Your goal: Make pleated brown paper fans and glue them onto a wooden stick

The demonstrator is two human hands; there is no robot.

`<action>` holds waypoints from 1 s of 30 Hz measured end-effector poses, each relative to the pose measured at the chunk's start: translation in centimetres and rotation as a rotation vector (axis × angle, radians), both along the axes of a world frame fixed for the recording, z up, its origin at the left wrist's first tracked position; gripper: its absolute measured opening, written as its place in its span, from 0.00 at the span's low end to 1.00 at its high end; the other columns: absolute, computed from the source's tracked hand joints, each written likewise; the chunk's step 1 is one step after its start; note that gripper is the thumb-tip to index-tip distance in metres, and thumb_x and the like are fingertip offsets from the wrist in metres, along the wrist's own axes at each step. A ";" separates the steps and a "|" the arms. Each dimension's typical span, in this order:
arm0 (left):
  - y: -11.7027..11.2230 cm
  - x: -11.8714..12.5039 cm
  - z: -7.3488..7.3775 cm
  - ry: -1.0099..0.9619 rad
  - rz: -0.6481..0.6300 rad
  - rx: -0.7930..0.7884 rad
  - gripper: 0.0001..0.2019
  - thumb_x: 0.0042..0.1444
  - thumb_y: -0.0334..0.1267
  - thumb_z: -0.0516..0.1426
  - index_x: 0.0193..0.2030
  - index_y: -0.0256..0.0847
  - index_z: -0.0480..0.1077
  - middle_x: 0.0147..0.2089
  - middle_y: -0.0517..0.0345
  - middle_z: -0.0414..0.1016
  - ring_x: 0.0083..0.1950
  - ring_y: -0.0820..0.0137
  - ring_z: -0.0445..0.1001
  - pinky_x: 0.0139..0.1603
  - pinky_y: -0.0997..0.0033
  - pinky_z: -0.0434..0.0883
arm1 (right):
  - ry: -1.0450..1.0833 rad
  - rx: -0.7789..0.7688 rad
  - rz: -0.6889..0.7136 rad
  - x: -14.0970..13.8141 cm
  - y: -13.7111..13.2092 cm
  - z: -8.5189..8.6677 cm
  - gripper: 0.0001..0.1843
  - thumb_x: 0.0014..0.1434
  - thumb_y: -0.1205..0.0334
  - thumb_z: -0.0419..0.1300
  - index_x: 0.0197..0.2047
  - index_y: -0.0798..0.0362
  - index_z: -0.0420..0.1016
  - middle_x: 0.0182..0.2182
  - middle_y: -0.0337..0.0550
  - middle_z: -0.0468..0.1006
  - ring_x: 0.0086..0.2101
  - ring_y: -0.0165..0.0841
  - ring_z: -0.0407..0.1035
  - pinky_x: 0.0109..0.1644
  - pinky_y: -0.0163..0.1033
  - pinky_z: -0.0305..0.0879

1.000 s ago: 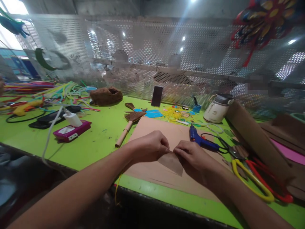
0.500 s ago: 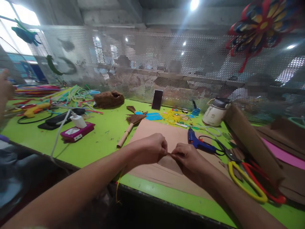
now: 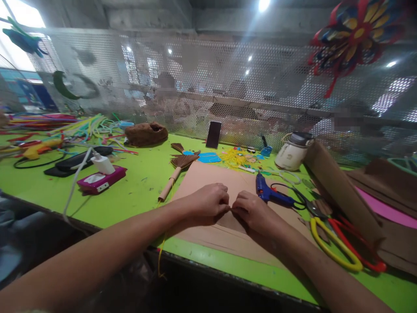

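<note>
My left hand (image 3: 211, 201) and my right hand (image 3: 253, 211) meet over a large sheet of tan paper (image 3: 205, 176). Both are closed in a pinch, fingertips almost touching, on the upper edge of a small piece of brown paper (image 3: 232, 223). Much of that piece is hidden by my fingers. Just beyond my right hand lies a blue glue gun (image 3: 275, 196) with its cable. Left of the sheet rests a brown paper broom shape (image 3: 170, 184) with a rolled handle and yellow string.
Large scissors (image 3: 337, 248) with yellow and red handles lie at right, beside brown cardboard (image 3: 345, 191). A white kettle-like container (image 3: 291, 152) stands behind. A phone (image 3: 213, 134) leans upright at the back. On the left are a purple power strip (image 3: 101, 180) and a yellow glue gun (image 3: 41, 149).
My fingertips stay on the small brown paper, moving slightly. The view has shifted a little, and another person's hand at the far left has mostly left the picture.
</note>
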State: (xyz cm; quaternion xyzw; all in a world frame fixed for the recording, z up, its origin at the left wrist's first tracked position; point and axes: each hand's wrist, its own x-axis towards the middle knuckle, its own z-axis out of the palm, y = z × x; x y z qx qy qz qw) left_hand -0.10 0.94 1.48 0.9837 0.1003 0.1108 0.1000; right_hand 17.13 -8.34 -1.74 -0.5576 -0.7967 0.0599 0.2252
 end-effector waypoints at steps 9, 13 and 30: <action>1.3 0.0 -1.6 -0.060 -0.077 -0.001 0.07 0.55 0.31 0.54 0.31 0.36 0.74 0.30 0.55 0.70 0.34 0.70 0.67 0.36 0.75 0.63 | -0.007 -0.016 -0.007 0.1 -0.1 -0.1 0.11 0.61 0.72 0.52 0.31 0.55 0.74 0.30 0.44 0.71 0.33 0.32 0.64 0.36 0.35 0.60; 1.3 -0.2 -1.6 -0.033 -0.073 -0.005 0.08 0.56 0.30 0.53 0.31 0.36 0.73 0.31 0.55 0.70 0.34 0.70 0.67 0.36 0.74 0.63 | -0.006 -0.026 -0.018 0.5 -0.1 -0.3 0.10 0.60 0.72 0.53 0.30 0.54 0.72 0.29 0.42 0.70 0.32 0.32 0.63 0.35 0.35 0.59; 0.2 -1.8 -0.3 0.032 0.026 -0.069 0.07 0.55 0.27 0.49 0.32 0.38 0.67 0.34 0.55 0.68 0.37 0.70 0.64 0.36 0.72 0.61 | -0.060 -0.137 -0.128 0.7 -1.4 1.0 0.09 0.58 0.72 0.52 0.28 0.54 0.68 0.27 0.41 0.68 0.27 0.30 0.60 0.28 0.35 0.54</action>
